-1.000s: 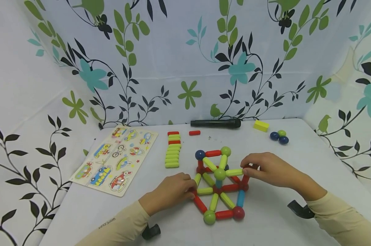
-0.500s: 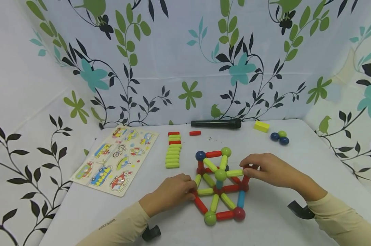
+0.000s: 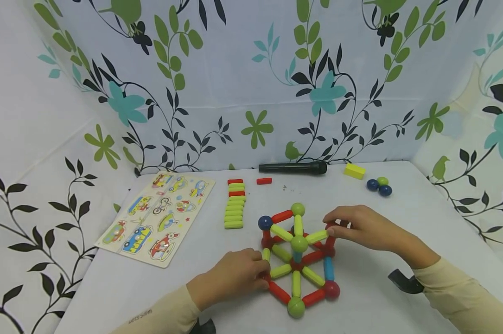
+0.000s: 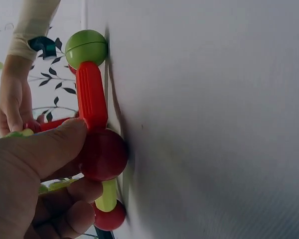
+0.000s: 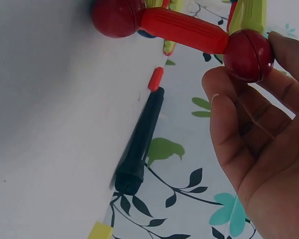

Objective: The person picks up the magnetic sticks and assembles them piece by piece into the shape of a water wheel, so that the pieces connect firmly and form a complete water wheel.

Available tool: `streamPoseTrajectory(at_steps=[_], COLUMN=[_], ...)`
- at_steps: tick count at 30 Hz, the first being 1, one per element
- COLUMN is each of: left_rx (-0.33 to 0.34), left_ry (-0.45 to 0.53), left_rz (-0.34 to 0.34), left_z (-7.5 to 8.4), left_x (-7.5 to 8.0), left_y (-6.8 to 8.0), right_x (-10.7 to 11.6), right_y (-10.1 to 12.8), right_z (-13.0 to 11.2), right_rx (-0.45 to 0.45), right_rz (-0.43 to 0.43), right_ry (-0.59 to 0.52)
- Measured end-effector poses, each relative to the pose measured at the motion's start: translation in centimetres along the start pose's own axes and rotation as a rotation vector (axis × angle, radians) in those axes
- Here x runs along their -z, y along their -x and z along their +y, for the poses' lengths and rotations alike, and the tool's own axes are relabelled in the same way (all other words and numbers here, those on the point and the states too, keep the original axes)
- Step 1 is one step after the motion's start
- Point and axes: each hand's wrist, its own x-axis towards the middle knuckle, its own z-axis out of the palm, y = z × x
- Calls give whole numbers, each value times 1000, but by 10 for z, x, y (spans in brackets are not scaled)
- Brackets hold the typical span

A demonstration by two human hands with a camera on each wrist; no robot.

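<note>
Red ball (image 4: 104, 155) pinched in the left hand (image 3: 236, 272), another ball (image 5: 246, 56) in the right hand (image 3: 361, 228); uneven pulling could split the rod frame (image 3: 296, 265).

The dark red ball (image 4: 103, 155) is glossy plastic; the red rod (image 4: 91, 94) touching it, ribbed plastic with softer sheen. Along the far edge of the desk (image 3: 372, 287), the black microphone (image 3: 293, 168) looks matt. Behind that edge, the printed cloth (image 3: 226, 69) is matt and faintly creased.
</note>
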Motion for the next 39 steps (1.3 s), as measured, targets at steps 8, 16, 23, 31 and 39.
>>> streamPoseTrajectory(at_steps=[8, 16, 23, 31, 39], left_rx=[-202, -318, -329, -327, -323], left_ry=[-68, -95, -59, -50, -26], left_rz=[-9, -8, -18, -25, -33], left_z=[15, 16, 17, 16, 15], left_x=[2, 2, 0, 0, -3], left_y=[11, 13, 11, 10, 10], right_x=[6, 7, -16, -35, -39], right_y=[-22, -117, -203, -247, -254], right_z=[7, 36, 51, 45, 38], right_rx=[24, -4, 50, 95, 109], right_rz=[-42, 15, -186, -391, -350], right_ry=[-69, 121, 326, 475, 503])
